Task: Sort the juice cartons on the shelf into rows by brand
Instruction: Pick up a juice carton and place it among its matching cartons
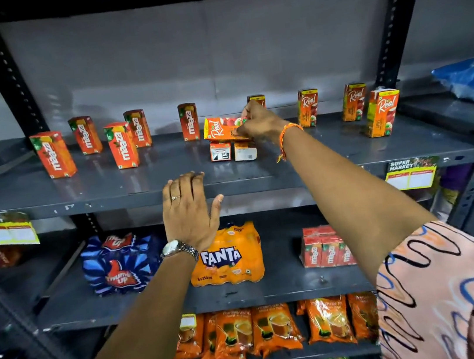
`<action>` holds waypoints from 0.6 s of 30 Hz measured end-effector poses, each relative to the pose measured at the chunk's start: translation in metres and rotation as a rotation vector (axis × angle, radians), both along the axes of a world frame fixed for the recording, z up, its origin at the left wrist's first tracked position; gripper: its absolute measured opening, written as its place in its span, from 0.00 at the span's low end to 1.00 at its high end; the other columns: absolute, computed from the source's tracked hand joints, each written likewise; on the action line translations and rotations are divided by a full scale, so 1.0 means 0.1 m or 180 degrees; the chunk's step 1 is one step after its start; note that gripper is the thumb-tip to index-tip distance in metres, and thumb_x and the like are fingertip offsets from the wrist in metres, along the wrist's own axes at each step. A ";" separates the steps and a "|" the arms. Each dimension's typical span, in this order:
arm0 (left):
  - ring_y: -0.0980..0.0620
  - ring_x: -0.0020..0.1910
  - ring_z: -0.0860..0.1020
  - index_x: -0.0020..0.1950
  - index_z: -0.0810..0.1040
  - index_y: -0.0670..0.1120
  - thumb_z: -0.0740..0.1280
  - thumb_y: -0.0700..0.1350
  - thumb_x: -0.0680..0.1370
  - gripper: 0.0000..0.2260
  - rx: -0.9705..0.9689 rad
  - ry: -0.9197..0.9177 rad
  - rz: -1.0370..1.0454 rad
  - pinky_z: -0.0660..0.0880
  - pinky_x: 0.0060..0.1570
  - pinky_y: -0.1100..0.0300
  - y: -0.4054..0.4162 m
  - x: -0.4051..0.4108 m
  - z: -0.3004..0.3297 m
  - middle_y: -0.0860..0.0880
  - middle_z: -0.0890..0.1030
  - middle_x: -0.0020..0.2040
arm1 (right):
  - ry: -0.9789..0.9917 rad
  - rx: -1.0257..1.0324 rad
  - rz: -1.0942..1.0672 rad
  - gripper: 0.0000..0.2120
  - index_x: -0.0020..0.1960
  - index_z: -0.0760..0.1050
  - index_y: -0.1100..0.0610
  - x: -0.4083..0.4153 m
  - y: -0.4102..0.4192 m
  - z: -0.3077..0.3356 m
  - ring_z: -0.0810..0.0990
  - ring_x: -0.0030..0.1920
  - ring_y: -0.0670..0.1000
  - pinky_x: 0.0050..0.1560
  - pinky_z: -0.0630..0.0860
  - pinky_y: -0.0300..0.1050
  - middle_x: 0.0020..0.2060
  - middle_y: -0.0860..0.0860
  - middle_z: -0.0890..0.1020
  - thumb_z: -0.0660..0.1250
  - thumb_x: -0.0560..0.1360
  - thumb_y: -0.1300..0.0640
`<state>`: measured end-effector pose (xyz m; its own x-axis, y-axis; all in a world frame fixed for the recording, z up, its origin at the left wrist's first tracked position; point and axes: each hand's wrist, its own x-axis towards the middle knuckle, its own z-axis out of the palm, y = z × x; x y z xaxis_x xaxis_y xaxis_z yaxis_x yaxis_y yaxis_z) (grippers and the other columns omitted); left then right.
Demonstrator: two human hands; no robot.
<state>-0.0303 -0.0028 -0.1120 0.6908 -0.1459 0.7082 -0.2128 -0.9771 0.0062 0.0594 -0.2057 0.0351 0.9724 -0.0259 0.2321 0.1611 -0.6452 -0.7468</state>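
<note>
Patterned sleeve [450, 295]; right hand [258, 124] grips boxy Real carton [219, 131].

The shelf [137, 182] under my fingers [189, 180] is dark painted metal, smooth with a dull sheen and small chips. The juice cartons [120, 146] are glossy printed card; mid-frame, the Fanta pack [229, 257] wears shiny crinkled plastic film.

The upright red cartons [53, 154] on the left of the shelf read "maaza"; the orange cartons [383, 112] on the right read "Real". Shelf-edge tags [412, 173] say "SUPER MARKET". Below, an orange pack [228, 256] reads "FANTA", a blue pack [120, 264] "Thums Up", and a red multipack [326, 247] "maaza".
</note>
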 end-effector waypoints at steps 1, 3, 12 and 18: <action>0.42 0.64 0.73 0.68 0.70 0.45 0.54 0.61 0.80 0.25 -0.0018 -0.0027 -0.0008 0.62 0.72 0.45 0.00 0.01 -0.01 0.44 0.75 0.66 | -0.0018 -0.0039 -0.0004 0.08 0.46 0.70 0.56 -0.01 0.00 0.02 0.78 0.43 0.51 0.42 0.74 0.47 0.42 0.54 0.79 0.69 0.72 0.63; 0.41 0.64 0.73 0.68 0.71 0.45 0.55 0.61 0.80 0.25 -0.0046 -0.0077 -0.0045 0.62 0.72 0.45 0.01 0.02 -0.02 0.44 0.75 0.65 | -0.0014 0.0028 -0.0020 0.03 0.43 0.74 0.58 -0.03 0.00 0.05 0.79 0.44 0.54 0.43 0.74 0.48 0.41 0.57 0.80 0.66 0.74 0.64; 0.42 0.64 0.73 0.68 0.71 0.45 0.54 0.66 0.79 0.29 0.0102 -0.0200 -0.0003 0.60 0.71 0.46 0.03 0.08 -0.06 0.44 0.76 0.65 | -0.0099 0.2776 0.0277 0.12 0.63 0.74 0.69 -0.63 0.02 -0.16 0.82 0.36 0.47 0.30 0.76 0.34 0.49 0.59 0.81 0.62 0.80 0.69; 0.40 0.59 0.77 0.66 0.74 0.44 0.54 0.65 0.79 0.29 0.0166 -0.0315 0.0141 0.66 0.67 0.45 0.02 0.10 -0.06 0.43 0.79 0.61 | -0.0438 0.3613 0.0525 0.17 0.68 0.72 0.66 -1.34 0.01 -0.21 0.81 0.53 0.53 0.46 0.79 0.42 0.60 0.60 0.81 0.62 0.80 0.68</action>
